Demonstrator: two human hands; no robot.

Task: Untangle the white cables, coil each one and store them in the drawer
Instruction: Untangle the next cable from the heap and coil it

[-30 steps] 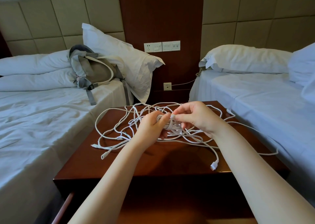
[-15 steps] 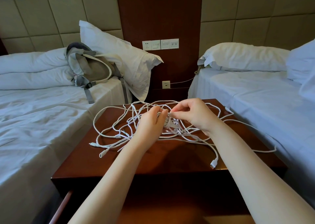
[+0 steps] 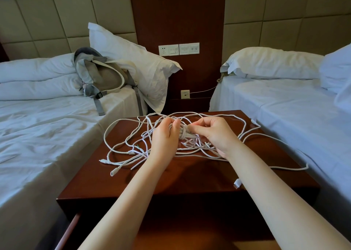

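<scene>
Beige padded wall panels [image 3: 57, 21] run across the back, split by a dark wood panel [image 3: 176, 18] carrying a white switch plate [image 3: 179, 49] and, lower down, a small socket [image 3: 185, 94] with a thin cord [image 3: 203, 90] trailing off towards the right bed [image 3: 294, 116]. On the left bed [image 3: 47, 135] there's a folded duvet [image 3: 34, 78], with a grey backpack [image 3: 102, 76] leaning on an upright pillow [image 3: 133, 59]. A flat pillow [image 3: 271, 63] lies across the right bed. Between the beds sits a glossy reddish-brown counter [image 3: 190, 177], and soft light falls on the white sheets.
</scene>
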